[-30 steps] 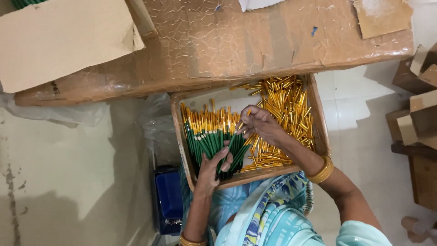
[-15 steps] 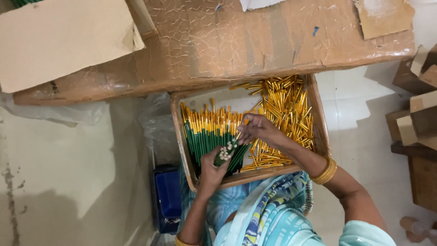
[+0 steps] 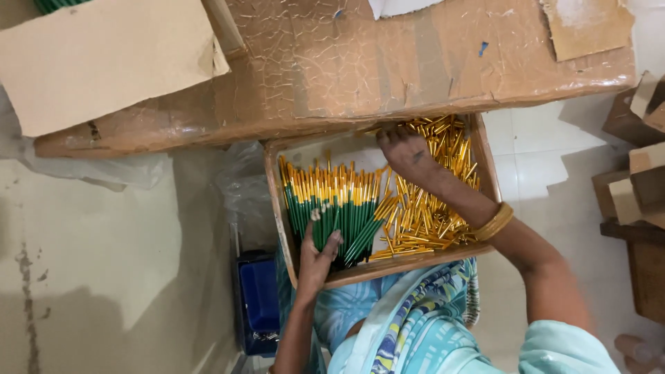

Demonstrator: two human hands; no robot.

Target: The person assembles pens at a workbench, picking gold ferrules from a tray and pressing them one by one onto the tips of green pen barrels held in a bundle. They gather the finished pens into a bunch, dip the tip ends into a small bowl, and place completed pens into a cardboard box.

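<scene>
I see my left hand (image 3: 317, 260) at the near edge of the wooden tray (image 3: 485, 149), its fingers curled around one green stick with a pale tip (image 3: 317, 225), which stands among the bundle of green and yellow sticks (image 3: 332, 201) lying on the left half of the tray. My right hand (image 3: 405, 152) reaches to the far side of the tray and rests on the heap of small gold tubes (image 3: 433, 221) that fills the right half; its fingers bend down into the heap, and I cannot tell whether they grip anything. A gold bangle (image 3: 493, 223) sits on that wrist. The tray lies just beside the taped cardboard box (image 3: 388, 55) above it.
</scene>
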